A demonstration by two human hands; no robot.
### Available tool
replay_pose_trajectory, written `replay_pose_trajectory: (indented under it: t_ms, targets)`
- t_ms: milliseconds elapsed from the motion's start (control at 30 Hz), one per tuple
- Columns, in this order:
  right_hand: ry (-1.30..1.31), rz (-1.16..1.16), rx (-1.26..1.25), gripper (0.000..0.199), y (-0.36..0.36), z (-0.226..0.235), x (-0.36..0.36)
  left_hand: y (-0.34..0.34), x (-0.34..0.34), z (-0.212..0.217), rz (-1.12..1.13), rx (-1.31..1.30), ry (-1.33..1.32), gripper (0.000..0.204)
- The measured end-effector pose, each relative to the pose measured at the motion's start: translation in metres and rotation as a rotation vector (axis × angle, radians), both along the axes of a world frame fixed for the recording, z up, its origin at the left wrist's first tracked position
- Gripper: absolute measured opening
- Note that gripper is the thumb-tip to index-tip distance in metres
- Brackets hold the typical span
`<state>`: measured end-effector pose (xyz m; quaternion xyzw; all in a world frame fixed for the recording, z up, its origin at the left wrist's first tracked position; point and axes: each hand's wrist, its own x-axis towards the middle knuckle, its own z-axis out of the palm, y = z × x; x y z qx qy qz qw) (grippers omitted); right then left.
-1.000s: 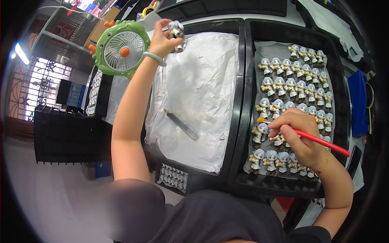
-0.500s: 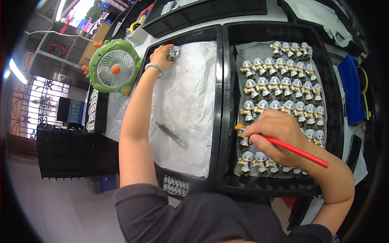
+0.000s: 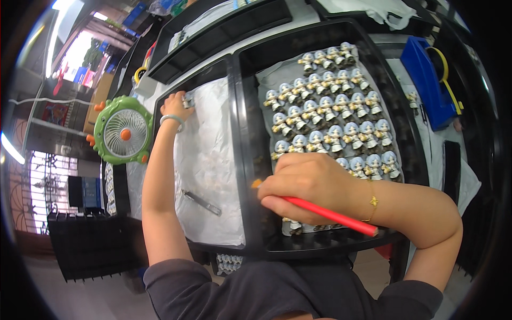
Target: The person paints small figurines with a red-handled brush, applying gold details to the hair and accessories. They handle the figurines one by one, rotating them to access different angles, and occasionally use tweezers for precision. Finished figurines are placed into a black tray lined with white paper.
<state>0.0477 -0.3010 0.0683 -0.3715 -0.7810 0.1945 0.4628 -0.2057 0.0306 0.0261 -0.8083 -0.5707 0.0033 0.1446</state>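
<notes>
Two bare hands, one brush, one figurine among rows: chief hazard, contact beneath the right hand

Item: left hand (image 3: 177, 108), left of the frame, above centre. Fingers bent about a small figurine (image 3: 188, 101), at the far end of the left tray (image 3: 205, 74). Whether the fingertips are clamped on it or merely rest there, cannot tell. Risk: a loose or uneven pinch could let it tip onto the white sheet (image 3: 209, 141); a snag on the creased paper could do likewise.

Item: right hand (image 3: 312, 184), right of centre. Fingers together, clamped on a brush (image 3: 332, 216) with a red handle. Orange bristles (image 3: 256, 184) point left, near the wall between trays. Risk: a careless dip or sweep could topple or smear pieces below; clearance not readable.

Item: rows of figurines (image 3: 335, 137), pale-haired, set close together in the right tray (image 3: 304, 33). The lower rows are partly hidden by the right hand. Risk: with neighbours so near, one knocked piece might disturb others.

Item: slim metal tool (image 3: 201, 203), lying on the white sheet, lower left of centre. Risk: a piece laid against it could sit unevenly or be scratched.
</notes>
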Motion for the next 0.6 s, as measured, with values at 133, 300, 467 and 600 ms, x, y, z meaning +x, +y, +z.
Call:
replay_pose_trajectory:
  t_ms: [133, 300, 467, 600]
  targets:
    - [0.086, -0.028, 0.119, 0.009, -0.002, 0.007, 0.001, -0.025, 0.068, 0.029, -0.55, 0.2, -0.493, 0.032]
    - [0.196, -0.11, 0.281, 0.021, -0.004, 0.008, -0.003, -0.091, 0.212, 0.039, -0.742, -0.246, -0.463, 0.026]
    - [0.151, -0.119, 0.393, 0.018, 0.0, 0.012, -0.003, -0.08, 0.288, -0.02, -0.528, -0.305, -0.222, 0.034]
    - [0.173, -0.112, 0.384, 0.023, -0.004, 0.013, -0.002, -0.087, 0.304, -0.013, -0.372, -0.475, -0.221, 0.037]
